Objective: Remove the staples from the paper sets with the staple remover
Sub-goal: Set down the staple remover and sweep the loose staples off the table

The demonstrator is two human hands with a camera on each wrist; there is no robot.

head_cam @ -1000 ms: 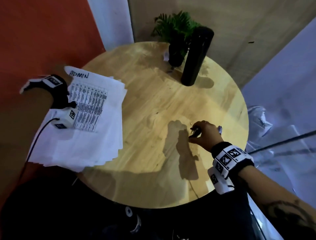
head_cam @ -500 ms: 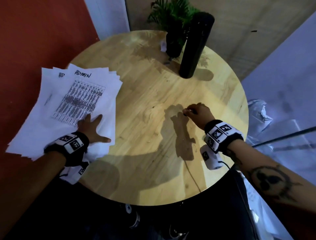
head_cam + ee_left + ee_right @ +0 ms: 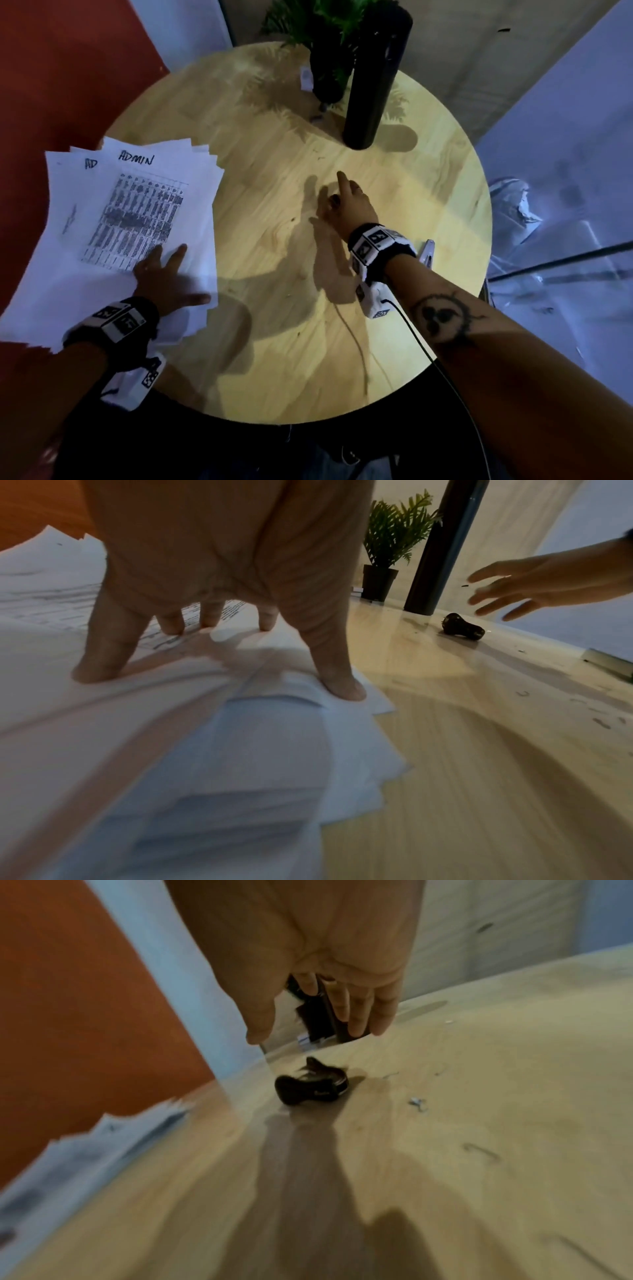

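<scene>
While the left hand point(image 3: 164, 281) lies spread flat on the near edge of the paper sets point(image 3: 137, 219), its straight fingers point(image 3: 337, 680) pressing the fanned stack down at about nine o'clock on the round wooden table point(image 3: 274, 342), the right hand point(image 3: 346, 205) hangs just above the middle of the table with nothing in it. Its fingers point(image 3: 356, 1015) are straight and loosely apart, and the black staple remover point(image 3: 310, 1087) lies on the wood just beneath them, apart from the fingertips as far as the wrist views show. A few bent staples point(image 3: 418, 1103) lie scattered on the table to the right of the tool. At twelve o'clock stand a tall black cylinder point(image 3: 375, 75) and a small potted plant point(image 3: 325, 44), well clear of the work. From the way things lie, I judge that this is the gap between one staple and another: the tool is down and the papers are pinned for sorting. Whether any set in the stack is still stapled I cannot tell. The next move, I would say, calls for the left hand to draw out one stapled set and bring its corner towards the centre, and for the right hand to close on the remover and set its jaws under the staple.
</scene>
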